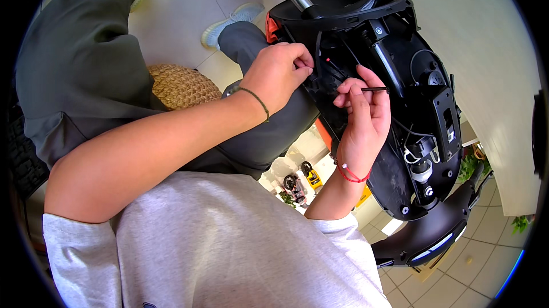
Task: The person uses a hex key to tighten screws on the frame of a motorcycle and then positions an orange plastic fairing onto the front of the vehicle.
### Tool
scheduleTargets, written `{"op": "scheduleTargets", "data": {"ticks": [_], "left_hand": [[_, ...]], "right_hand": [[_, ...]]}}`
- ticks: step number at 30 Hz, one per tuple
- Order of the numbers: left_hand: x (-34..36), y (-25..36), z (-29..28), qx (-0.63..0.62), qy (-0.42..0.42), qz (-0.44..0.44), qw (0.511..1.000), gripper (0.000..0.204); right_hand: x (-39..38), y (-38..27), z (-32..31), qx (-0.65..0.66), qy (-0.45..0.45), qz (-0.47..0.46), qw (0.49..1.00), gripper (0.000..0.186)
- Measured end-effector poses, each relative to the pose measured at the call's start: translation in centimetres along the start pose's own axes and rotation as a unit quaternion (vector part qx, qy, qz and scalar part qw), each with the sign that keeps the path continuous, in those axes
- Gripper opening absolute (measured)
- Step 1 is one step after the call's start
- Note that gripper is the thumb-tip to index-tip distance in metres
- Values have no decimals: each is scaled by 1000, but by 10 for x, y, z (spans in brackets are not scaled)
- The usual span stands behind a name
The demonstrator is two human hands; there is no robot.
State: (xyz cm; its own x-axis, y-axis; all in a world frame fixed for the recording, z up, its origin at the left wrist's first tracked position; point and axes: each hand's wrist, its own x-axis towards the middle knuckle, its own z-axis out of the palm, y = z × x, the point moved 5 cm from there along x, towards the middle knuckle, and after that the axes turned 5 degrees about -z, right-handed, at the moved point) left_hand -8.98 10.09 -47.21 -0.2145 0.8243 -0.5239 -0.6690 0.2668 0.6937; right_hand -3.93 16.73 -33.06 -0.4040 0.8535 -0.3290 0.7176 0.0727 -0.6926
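A scooter repair workshop: opened scooter body [400, 108], tiled floor [480, 262].

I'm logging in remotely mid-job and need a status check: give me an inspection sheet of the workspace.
Surface: pale tiled floor; no bench seen.
Job's things: black scooter front body, inner side exposed; thin black hex key.
Clutter: woven round stool; small toy vehicles on the floor.
Grippers: left hand pinching at the body's edge; right hand holding the hex key.
Cables: black and white wires inside the body.
Surroundings: another person's grey-trousered leg; pale wall.
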Motion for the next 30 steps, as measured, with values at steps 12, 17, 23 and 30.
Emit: {"op": "scheduleTargets", "data": {"ticks": [12,17,23,30], "left_hand": [[-1,-20,11,-129,40,-84,987,9],[-1,-24,14,-154,51,-85,983,11],[-5,-18,15,-111,59,-56,990,11],[-7,-18,13,-108,48,-40,992,10]], "right_hand": [[2,-2,0,-13,-2,-9,1000,26],[2,-2,1,-6,1,-2,1000,26],[2,0,2,-6,-2,-1,1000,26],[5,-4,5,-19,-10,-2,1000,26]]}}
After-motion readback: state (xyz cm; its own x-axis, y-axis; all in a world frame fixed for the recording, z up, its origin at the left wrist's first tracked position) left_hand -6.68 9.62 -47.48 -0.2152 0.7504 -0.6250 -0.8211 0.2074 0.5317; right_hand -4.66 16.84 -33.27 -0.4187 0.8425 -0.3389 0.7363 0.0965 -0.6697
